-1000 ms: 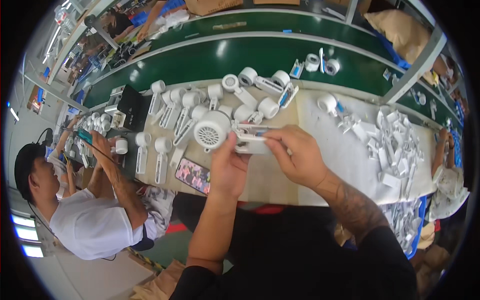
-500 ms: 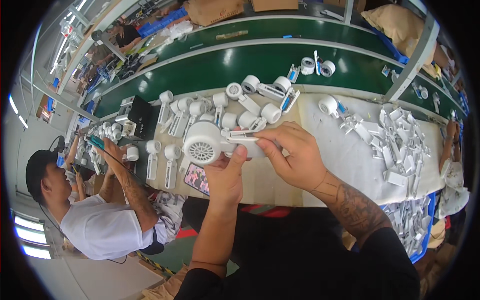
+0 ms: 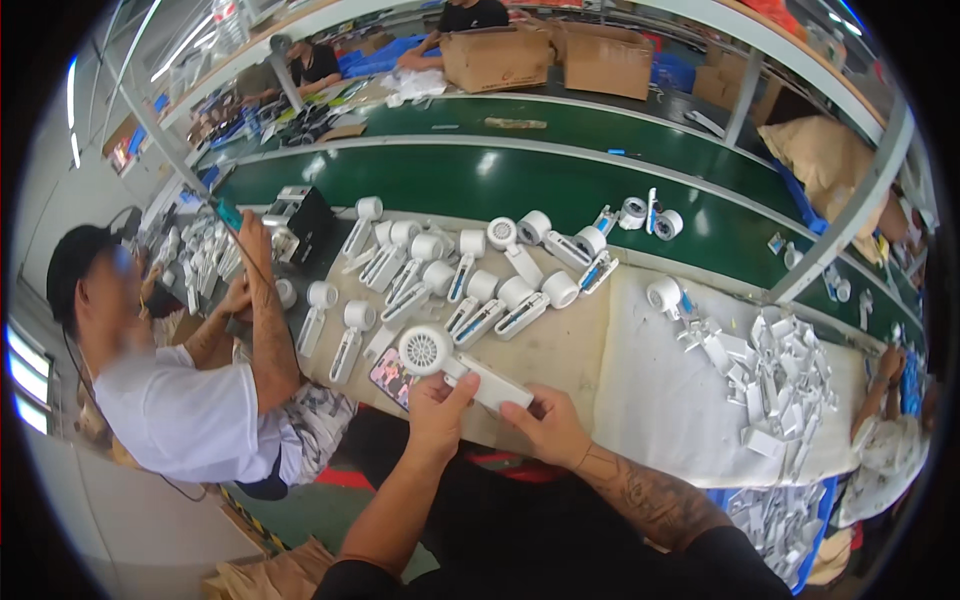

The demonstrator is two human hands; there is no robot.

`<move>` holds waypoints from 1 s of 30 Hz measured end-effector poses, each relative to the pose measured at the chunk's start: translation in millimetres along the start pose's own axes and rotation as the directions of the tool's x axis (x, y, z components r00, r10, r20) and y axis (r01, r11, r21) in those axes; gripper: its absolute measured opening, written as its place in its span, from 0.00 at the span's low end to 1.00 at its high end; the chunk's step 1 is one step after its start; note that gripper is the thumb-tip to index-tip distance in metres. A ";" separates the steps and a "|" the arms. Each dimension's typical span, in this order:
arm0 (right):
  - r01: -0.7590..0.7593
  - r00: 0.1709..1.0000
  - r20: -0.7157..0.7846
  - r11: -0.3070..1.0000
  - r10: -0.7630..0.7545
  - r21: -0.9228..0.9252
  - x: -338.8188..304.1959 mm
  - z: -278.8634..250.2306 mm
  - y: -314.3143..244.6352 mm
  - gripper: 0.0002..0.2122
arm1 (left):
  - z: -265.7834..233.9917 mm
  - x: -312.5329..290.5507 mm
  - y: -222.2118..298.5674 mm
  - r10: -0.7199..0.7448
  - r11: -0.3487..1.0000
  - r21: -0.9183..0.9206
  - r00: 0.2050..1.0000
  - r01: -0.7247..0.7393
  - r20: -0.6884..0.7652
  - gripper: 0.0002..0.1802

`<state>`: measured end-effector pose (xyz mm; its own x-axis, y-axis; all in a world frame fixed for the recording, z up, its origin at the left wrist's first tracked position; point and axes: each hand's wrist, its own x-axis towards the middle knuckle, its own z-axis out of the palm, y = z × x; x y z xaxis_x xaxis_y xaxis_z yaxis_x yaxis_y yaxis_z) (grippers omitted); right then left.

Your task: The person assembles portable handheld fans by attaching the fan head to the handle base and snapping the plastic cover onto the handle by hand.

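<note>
A white handheld fan with a round grille is held low over the near edge of the bench, its grille facing up. My left hand grips it near the neck, thumb on top. Fingers of my right hand pinch the far end of its handle, whose smooth white side faces up. Beside the fan head lies a phone with a bright picture on its screen. Just beyond stand several similar white fans, many with their handles open and inner parts showing.
To the right lies a heap of loose white casing parts, above a blue bin of similar pieces. Behind runs a green conveyor carrying a few fan parts. A co-worker at left holds a teal power screwdriver.
Both hands have lowered the fan toward the bench edge. Its handle now shows a smooth side where an open slot showed before. The view has tilted up.
</note>
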<state>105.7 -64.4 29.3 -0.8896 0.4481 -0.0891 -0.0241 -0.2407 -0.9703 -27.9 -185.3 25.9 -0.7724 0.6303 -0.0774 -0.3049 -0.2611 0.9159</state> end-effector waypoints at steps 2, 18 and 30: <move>-0.026 0.998 0.054 0.997 0.030 -0.071 -11.4 3.0 6.4 0.13 | -11.7 -24.1 -7.0 -0.042 0.997 -0.063 0.999 0.040 -0.029 0.13; 0.085 0.984 0.172 0.963 -0.042 -0.257 -1.0 -3.9 -2.8 0.12 | 12.2 -22.6 14.9 -0.130 0.977 -0.166 0.991 0.131 0.015 0.19; 0.255 0.960 0.096 0.681 -0.263 -0.686 37.0 -85.5 -45.9 0.13 | -29.0 123.7 142.9 0.251 0.818 -0.496 0.957 -0.291 -0.146 0.15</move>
<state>112.9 36.8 51.3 -0.8915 0.4108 0.1908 0.0699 0.5410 -0.8381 -183.2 -165.8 135.8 -0.8970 0.4308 0.0988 -0.3013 -0.7596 0.5764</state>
